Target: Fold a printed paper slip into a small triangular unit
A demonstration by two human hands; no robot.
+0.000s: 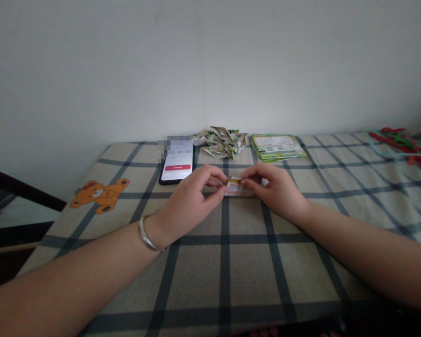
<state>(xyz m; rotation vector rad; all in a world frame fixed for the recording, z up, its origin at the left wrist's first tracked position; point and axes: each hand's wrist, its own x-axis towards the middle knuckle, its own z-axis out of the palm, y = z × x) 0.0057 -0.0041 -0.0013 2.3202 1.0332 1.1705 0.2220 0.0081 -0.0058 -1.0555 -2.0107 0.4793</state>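
Yellow, red and white print covers the small paper [235, 186] between your hands, low over the cloth at the middle of the table. Your left hand [196, 192] pinches its left end, thumb and forefinger nearly meeting; your right hand [275, 185] grips the other end, thumb laid along the face. Both grips are closed at the tips, with the palms hollow.

This piece looks partway through: it is a narrow strip, its edges fairly straight, though you cannot tell from here how many folds it has. Just beyond lies a heap of folded pieces [219, 142], which look finished; to its right, a stack of flat sheets [279, 147] seems to be what is left. Neither pile can be counted, since the pieces overlap.

The folded pieces are glossy, pointed and sharply creased, tilted over one another in green, brown and white. The sheets are smooth, green-edged rectangles, slightly fanned. Left of the heap, a flat black-edged phone [177, 161] shows a timer and a red bar. Under everything, the cloth [203, 271] is woven, beige with dark checks, and bears an orange bear [101, 195]. Thin red and teal cords [403, 145] tangle at far right.
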